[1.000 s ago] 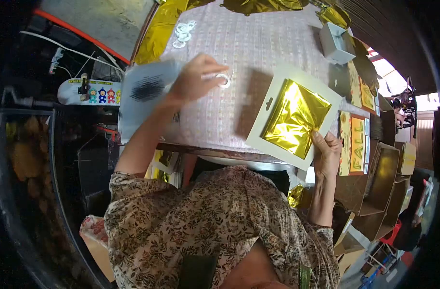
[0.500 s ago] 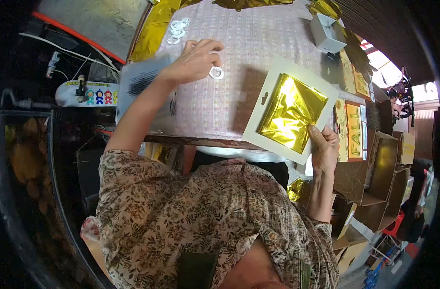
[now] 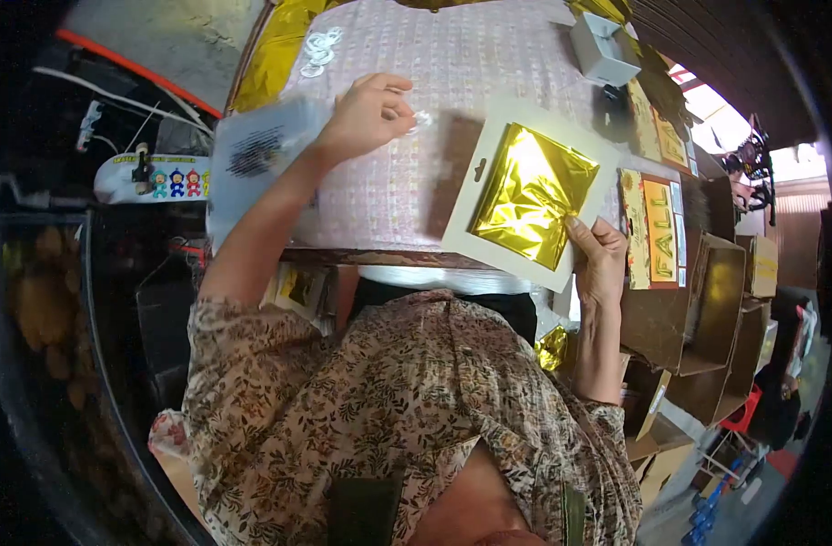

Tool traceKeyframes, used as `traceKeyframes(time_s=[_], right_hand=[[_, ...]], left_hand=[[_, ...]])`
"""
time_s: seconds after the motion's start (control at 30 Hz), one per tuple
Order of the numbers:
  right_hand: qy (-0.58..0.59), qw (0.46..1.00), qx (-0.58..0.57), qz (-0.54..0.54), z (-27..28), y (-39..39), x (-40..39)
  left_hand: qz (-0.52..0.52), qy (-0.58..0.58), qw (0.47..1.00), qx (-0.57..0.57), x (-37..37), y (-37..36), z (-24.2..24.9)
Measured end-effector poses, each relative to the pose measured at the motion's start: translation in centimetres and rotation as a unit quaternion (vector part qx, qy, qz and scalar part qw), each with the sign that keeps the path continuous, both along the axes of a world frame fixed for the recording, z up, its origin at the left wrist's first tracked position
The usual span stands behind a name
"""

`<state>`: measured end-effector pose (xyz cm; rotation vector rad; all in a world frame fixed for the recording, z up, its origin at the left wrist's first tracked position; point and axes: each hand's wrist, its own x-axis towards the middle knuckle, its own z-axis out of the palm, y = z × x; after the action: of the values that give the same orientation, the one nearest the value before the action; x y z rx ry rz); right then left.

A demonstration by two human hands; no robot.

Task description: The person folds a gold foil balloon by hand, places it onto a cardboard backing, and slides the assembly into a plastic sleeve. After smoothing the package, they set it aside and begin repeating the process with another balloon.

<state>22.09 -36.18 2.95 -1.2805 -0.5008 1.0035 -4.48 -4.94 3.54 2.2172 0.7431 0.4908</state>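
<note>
My left hand (image 3: 368, 113) reaches over the patterned table cover (image 3: 489, 64) and pinches a small white ring (image 3: 422, 118) at its fingertips. My right hand (image 3: 598, 259) grips the lower right corner of a white hang card (image 3: 489, 241) and holds it tilted above the table's near edge. A shiny gold foil packet (image 3: 529, 196) lies on the card, under my right thumb. The ring sits a short way left of the card's top corner.
More white rings (image 3: 317, 45) lie at the far left beside gold foil (image 3: 268, 50). A printed plastic bag (image 3: 252, 155) lies under my left forearm. A white box (image 3: 602, 47), "FALL" cards (image 3: 657, 227) and open cardboard boxes (image 3: 725, 309) fill the right side.
My left hand has lifted the white ring slightly and drawn it toward the card. The card and foil packet have shifted left, closer to the left hand.
</note>
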Motion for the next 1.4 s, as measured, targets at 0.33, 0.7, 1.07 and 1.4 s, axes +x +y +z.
traceKeyframes(time_s=[0.33, 0.7, 1.07, 1.4], right_hand=[[0.07, 0.997, 0.019, -0.01, 0.1, 0.1, -0.3], [0.127, 0.991, 0.038, -0.023, -0.3, -0.6, -0.8], [0.056, 0.996, 0.042, -0.057, 0.4, -1.0, -0.6], [-0.017, 0.999, 0.014, -0.047, 1.0, -2.9, -0.8]], left_hand=[[0.031, -0.073, 0.995, 0.059, 2.9, -12.6, 4.9], [-0.013, -0.075, 0.984, 0.159, 4.5, -15.0, 4.9], [-0.016, -0.221, 0.888, -0.402, 3.4, -16.2, 2.6], [0.03, -0.083, 0.963, -0.254, 2.8, -18.4, 1.1]])
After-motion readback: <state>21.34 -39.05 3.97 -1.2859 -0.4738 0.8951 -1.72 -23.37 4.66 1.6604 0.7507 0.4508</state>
